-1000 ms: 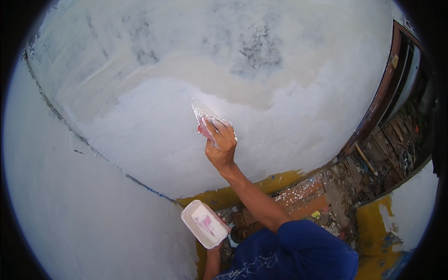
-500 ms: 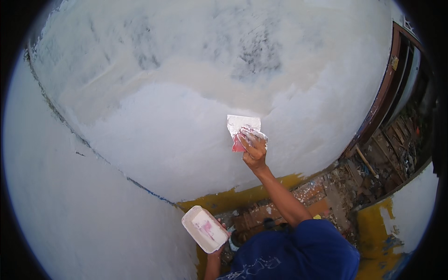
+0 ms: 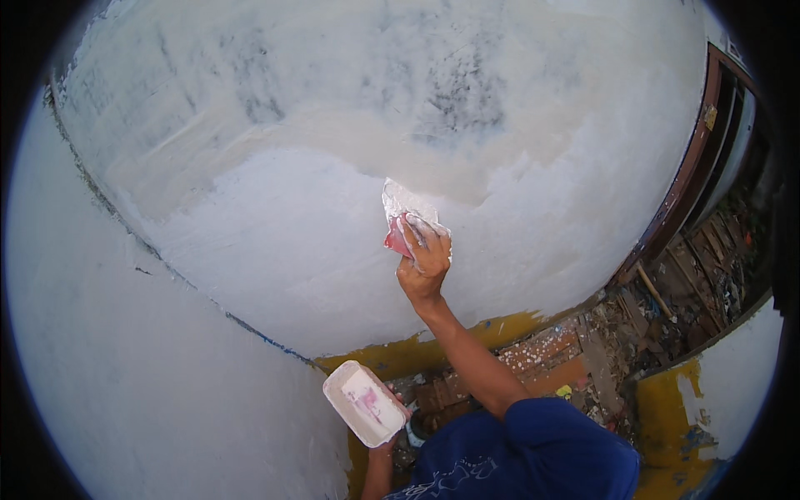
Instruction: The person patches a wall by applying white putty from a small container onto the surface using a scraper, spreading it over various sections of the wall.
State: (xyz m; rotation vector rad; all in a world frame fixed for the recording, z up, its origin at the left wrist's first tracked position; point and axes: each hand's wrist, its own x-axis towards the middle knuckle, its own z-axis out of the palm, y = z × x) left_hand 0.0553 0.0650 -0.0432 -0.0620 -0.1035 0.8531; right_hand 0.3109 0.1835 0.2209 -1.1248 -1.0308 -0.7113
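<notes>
My right hand [image 3: 429, 252] grips a flat putty scraper [image 3: 398, 235], red where it shows near my fingers and coated with white filler along its far part. The scraper lies against the wall [image 3: 300, 225], its far edge at the border between the bright white lower area and a creamier, grey-smudged band above. White filler is smeared over my fingers. Low in the view, my left hand [image 3: 392, 435] holds a white rectangular tub [image 3: 363, 403] from beneath and along its right side. Pale filler with a pink streak lies in the tub. Most of my left fingers are hidden behind it.
A second white wall [image 3: 167, 358] meets this one at a cracked corner on the left. Yellow paint [image 3: 400, 357] runs along the wall's base. Rubble, boards and a wooden stick [image 3: 656, 292] litter the ground. At right stands a brown door frame [image 3: 696, 158].
My right hand has moved left and slightly up the wall with the scraper, which is now more tilted. The tub in my left hand has barely shifted.
</notes>
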